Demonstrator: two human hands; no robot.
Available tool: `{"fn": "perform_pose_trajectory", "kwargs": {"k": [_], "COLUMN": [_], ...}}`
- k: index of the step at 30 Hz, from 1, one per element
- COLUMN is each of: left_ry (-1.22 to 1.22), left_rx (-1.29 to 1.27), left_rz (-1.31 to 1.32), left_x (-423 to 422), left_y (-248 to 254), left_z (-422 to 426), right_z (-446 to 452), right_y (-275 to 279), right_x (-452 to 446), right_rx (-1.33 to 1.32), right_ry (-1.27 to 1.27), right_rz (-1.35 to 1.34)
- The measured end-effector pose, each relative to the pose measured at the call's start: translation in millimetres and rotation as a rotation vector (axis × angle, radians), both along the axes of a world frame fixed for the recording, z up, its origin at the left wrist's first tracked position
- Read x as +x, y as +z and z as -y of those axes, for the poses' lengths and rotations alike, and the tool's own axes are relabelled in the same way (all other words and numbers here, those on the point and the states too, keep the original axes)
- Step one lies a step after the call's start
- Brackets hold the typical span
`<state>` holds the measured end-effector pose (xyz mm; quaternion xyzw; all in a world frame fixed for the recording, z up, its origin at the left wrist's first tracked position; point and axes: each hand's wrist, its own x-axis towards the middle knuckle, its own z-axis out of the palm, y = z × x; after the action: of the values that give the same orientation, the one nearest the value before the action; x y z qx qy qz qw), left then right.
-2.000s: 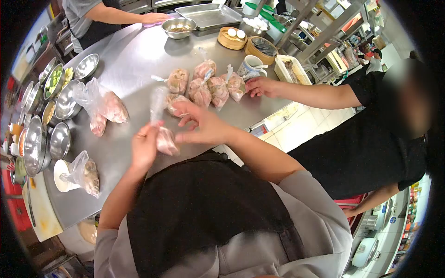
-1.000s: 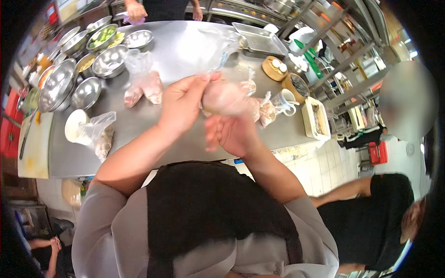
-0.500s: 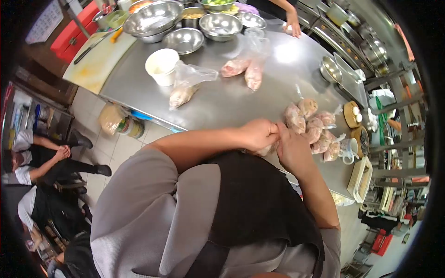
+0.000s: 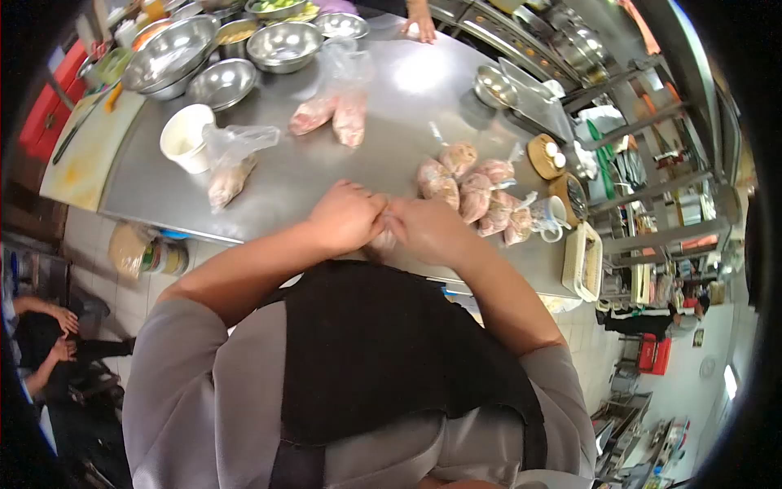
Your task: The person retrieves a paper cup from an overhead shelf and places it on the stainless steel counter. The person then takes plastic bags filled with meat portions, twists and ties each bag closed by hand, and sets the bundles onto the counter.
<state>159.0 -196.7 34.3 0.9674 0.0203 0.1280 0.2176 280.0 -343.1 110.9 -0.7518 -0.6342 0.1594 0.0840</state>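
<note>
My left hand (image 4: 349, 217) and my right hand (image 4: 433, 230) meet close to my apron at the table's near edge. The fingers of both are closed on the gathered top of a plastic bag of raw meat (image 4: 380, 246), which is mostly hidden under them. Right of my hands lies a group of several knotted bags of pale pink meat (image 4: 476, 196). To the left rests a bag of meat with a loose top (image 4: 231, 181), beside a white tub (image 4: 186, 140). Farther back, two more bags of meat (image 4: 350, 119) lie with their clear tops stretched away from me.
Steel bowls (image 4: 285, 46) crowd the back left, near a cutting board (image 4: 88, 159) with a knife. At right stand a steel bowl (image 4: 494, 87), a white mug (image 4: 549, 216) and a white basket (image 4: 583, 261). Another person's hand (image 4: 419, 26) rests on the far edge.
My view has swung to the right, so the table's contents appear farther left. Both hands stay together on the bag top, and the bag's meat shows a little below them.
</note>
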Motion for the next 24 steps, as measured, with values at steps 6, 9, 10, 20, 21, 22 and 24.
{"fn": "perform_pose_trajectory", "kwargs": {"k": [6,9,10,20,21,22,24], "left_ry": [-0.109,-0.133,-0.133,0.026,0.068,0.118,0.106], "left_rx": [-0.172,-0.280,-0.278,-0.645,-0.786,-0.923,-1.314], "left_rz": [0.315,0.253,0.239,0.121,0.017,-0.097,-0.140], "left_x": [10,16,15,29,29,32,34], "left_y": [-14,-31,-32,-37,-37,-37,-44], "left_z": [-4,-10,-10,-5,-8,-12,-16], "right_z": [13,19,24,26,22,20,20], "right_y": [-25,-30,-30,-73,-74,-75,-78], "right_x": [-1,4,6,37,34,36,38], "right_rx": [0.186,0.143,0.124,0.396,0.374,0.378,0.355], "right_ry": [-0.073,-0.162,-0.190,-0.407,-0.439,-0.435,-0.419], "right_rz": [-0.180,-0.367,-0.423,-0.242,-0.132,-0.083,0.006]}}
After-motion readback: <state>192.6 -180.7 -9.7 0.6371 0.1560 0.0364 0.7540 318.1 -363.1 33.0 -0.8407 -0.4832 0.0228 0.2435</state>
